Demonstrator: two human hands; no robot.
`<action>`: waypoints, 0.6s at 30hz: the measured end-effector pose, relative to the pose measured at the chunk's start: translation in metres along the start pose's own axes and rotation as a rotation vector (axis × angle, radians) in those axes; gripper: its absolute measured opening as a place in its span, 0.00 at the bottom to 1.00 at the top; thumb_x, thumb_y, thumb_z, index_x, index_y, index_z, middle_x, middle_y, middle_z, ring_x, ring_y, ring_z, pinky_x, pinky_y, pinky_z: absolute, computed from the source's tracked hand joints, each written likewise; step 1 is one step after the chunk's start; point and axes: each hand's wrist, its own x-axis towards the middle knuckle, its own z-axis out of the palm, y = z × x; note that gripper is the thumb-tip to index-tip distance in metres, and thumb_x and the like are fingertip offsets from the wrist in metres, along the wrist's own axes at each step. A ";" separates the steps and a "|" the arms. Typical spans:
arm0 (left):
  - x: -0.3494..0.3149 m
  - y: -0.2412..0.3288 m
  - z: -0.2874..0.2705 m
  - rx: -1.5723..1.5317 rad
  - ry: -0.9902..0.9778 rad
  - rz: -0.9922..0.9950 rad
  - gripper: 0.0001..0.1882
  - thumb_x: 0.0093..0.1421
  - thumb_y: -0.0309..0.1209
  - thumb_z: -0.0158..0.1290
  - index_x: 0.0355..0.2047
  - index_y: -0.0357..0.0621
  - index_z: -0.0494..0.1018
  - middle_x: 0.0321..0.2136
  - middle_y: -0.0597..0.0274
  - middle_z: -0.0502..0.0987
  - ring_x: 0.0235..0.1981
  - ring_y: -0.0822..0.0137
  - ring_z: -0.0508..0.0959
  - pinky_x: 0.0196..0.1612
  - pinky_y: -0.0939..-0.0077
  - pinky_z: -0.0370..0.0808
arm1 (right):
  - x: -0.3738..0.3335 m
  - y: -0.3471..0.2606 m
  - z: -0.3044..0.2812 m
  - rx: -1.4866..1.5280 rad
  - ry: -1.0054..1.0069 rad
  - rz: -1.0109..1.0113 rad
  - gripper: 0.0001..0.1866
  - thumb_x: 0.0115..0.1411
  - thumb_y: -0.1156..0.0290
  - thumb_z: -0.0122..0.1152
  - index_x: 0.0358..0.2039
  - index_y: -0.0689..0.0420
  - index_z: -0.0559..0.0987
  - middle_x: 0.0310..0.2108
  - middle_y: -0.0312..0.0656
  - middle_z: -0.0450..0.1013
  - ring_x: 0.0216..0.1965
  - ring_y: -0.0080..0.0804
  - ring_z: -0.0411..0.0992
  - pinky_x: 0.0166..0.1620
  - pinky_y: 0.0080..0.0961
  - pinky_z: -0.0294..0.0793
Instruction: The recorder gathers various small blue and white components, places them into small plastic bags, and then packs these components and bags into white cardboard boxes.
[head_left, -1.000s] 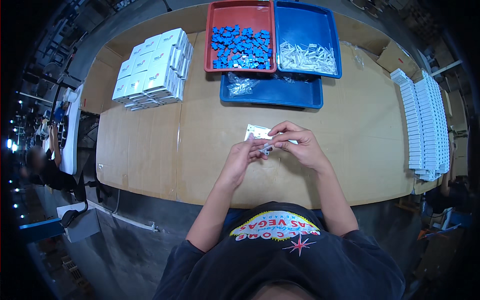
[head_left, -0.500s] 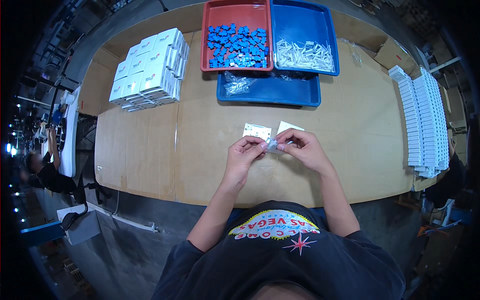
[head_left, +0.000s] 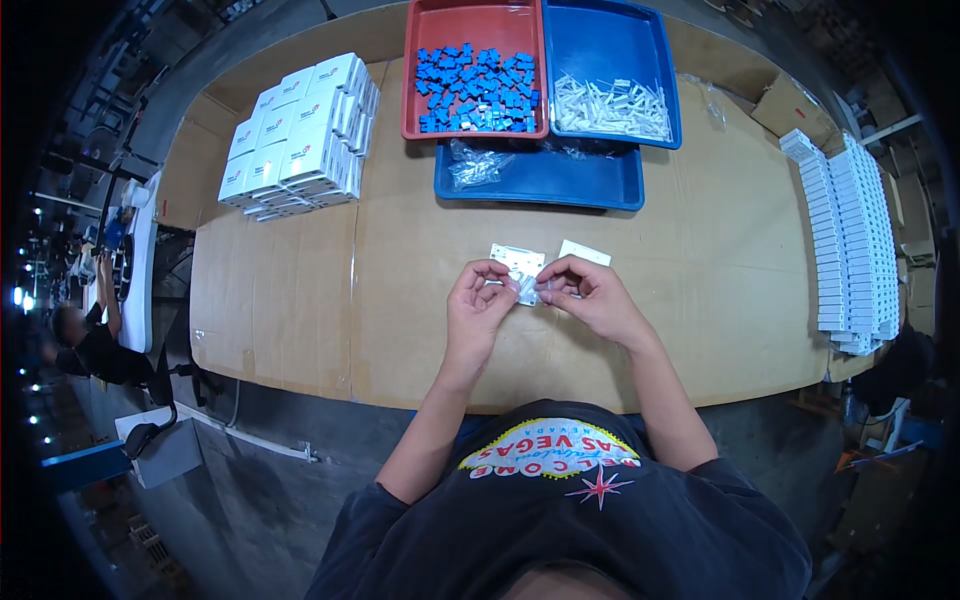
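Observation:
Between my two hands, over the middle of the table, is a small see-through plastic bag (head_left: 528, 288); what it contains is too small to make out. My left hand (head_left: 477, 308) pinches one side of it between thumb and fingers. The other side is pinched by my right hand (head_left: 600, 302). Just beyond, partly behind the bag and my left fingers, lies a white plate with holes and small fittings (head_left: 514, 254). A plain white flat piece (head_left: 586, 252) rests past my right hand, partly covered by it.
A red tray (head_left: 420, 60) of blue connectors and a blue tray (head_left: 600, 40) of white strips stand at the back, above another blue tray (head_left: 540, 192) holding plastic bags. White boxes (head_left: 290, 140) are stacked left, white parts (head_left: 840, 240) right. A person (head_left: 105, 350) sits far left.
Both hands have shifted slightly left with the plastic bag, and the right fingers have moved along it. More of the flat white piece shows.

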 end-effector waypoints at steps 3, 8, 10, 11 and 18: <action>0.001 0.001 -0.004 0.021 -0.032 -0.015 0.13 0.68 0.19 0.57 0.52 0.36 0.72 0.44 0.61 0.77 0.44 0.74 0.79 0.52 0.79 0.76 | 0.000 -0.004 0.001 0.005 0.009 0.015 0.12 0.65 0.81 0.67 0.49 0.64 0.81 0.40 0.37 0.81 0.42 0.18 0.79 0.47 0.17 0.78; 0.002 0.002 -0.005 0.201 -0.102 0.150 0.16 0.67 0.18 0.57 0.55 0.35 0.72 0.47 0.61 0.75 0.48 0.75 0.77 0.53 0.79 0.75 | 0.002 0.000 0.003 0.053 0.018 -0.006 0.13 0.65 0.82 0.67 0.50 0.65 0.80 0.40 0.36 0.80 0.41 0.18 0.78 0.48 0.17 0.78; -0.001 0.004 -0.001 0.128 -0.131 0.097 0.17 0.66 0.15 0.57 0.55 0.34 0.74 0.48 0.62 0.75 0.49 0.76 0.76 0.53 0.81 0.74 | 0.002 0.001 0.002 0.069 0.018 -0.006 0.13 0.65 0.82 0.67 0.50 0.65 0.80 0.40 0.36 0.80 0.41 0.18 0.78 0.47 0.17 0.78; -0.001 0.006 -0.001 0.128 -0.131 0.096 0.17 0.66 0.15 0.57 0.55 0.34 0.74 0.48 0.62 0.75 0.49 0.76 0.76 0.53 0.81 0.74 | 0.003 0.000 0.001 0.063 0.022 -0.013 0.14 0.64 0.82 0.68 0.50 0.65 0.80 0.41 0.36 0.80 0.41 0.18 0.78 0.47 0.17 0.78; 0.006 0.013 -0.010 0.104 -0.117 -0.068 0.20 0.66 0.16 0.58 0.58 0.33 0.73 0.41 0.65 0.77 0.45 0.76 0.79 0.48 0.83 0.77 | 0.003 0.003 0.006 0.152 0.072 -0.061 0.16 0.65 0.83 0.67 0.53 0.65 0.79 0.43 0.37 0.77 0.41 0.17 0.75 0.48 0.17 0.77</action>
